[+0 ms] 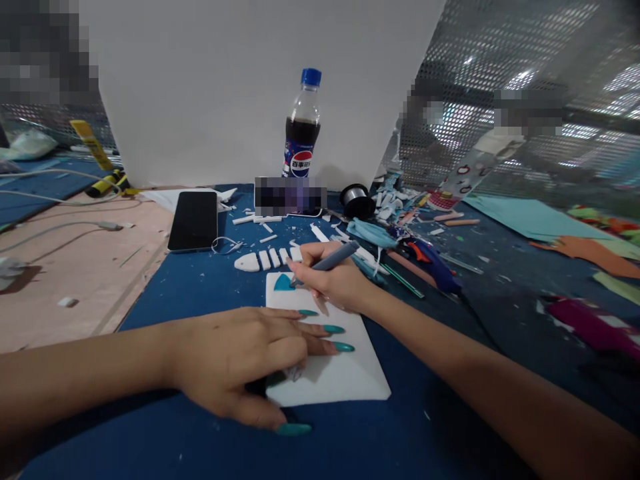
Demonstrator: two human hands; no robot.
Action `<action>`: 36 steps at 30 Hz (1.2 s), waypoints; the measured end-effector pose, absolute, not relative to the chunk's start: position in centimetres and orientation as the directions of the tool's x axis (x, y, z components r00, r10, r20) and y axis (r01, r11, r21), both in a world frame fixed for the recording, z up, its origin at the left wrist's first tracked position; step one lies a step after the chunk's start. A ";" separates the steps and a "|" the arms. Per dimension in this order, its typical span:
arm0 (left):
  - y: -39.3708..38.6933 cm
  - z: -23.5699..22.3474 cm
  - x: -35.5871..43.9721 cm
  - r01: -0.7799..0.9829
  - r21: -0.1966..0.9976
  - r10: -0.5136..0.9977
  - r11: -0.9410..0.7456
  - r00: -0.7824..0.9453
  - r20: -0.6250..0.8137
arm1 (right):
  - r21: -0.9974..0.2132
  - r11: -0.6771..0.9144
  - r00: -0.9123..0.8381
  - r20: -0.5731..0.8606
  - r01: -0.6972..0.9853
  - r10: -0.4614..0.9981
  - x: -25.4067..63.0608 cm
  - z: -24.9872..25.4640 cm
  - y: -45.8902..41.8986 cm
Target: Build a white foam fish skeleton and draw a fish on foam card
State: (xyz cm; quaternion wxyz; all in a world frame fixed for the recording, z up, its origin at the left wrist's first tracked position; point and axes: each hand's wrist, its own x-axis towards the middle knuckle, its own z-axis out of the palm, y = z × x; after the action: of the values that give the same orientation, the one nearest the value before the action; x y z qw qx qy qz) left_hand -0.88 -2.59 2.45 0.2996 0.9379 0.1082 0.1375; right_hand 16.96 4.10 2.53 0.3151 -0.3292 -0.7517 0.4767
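A white foam sheet (345, 373) lies on the blue mat (200, 293) in front of me. My left hand (240, 360) rests flat on the sheet's left side, fingers stretched out, pressing it down. My right hand (335, 280) is closed around a grey pen-like tool (335, 259), its tip touching the sheet's far left corner beside a small teal shape (283, 283). Just beyond the sheet lies a row of small white foam pieces (270, 259).
A black phone (194, 220) lies to the far left on the mat. A cola bottle (302, 127) stands before a white board (250, 87). A wire spool (357, 199), blue glue gun (433, 263), foam scraps and coloured sheets (525, 217) crowd the right side.
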 end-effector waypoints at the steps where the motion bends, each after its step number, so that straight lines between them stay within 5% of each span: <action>1: -2.6 2.4 -0.9 0.124 0.590 0.287 -0.798 0.939 0.191 | -0.924 0.329 -0.583 0.161 0.194 0.797 16.9 2.5 4.1; 36: -2.8 2.7 -1.0 0.173 0.584 0.310 -0.793 0.940 0.144 | -0.906 0.377 -0.589 0.200 0.194 0.783 17.1 2.1 4.4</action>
State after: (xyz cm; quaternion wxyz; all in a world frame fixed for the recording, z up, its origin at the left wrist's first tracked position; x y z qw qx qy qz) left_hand -1.04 -2.81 2.73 0.2948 0.9396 0.1285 0.1169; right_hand 17.10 4.39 2.09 0.3216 -0.3192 -0.7648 0.4579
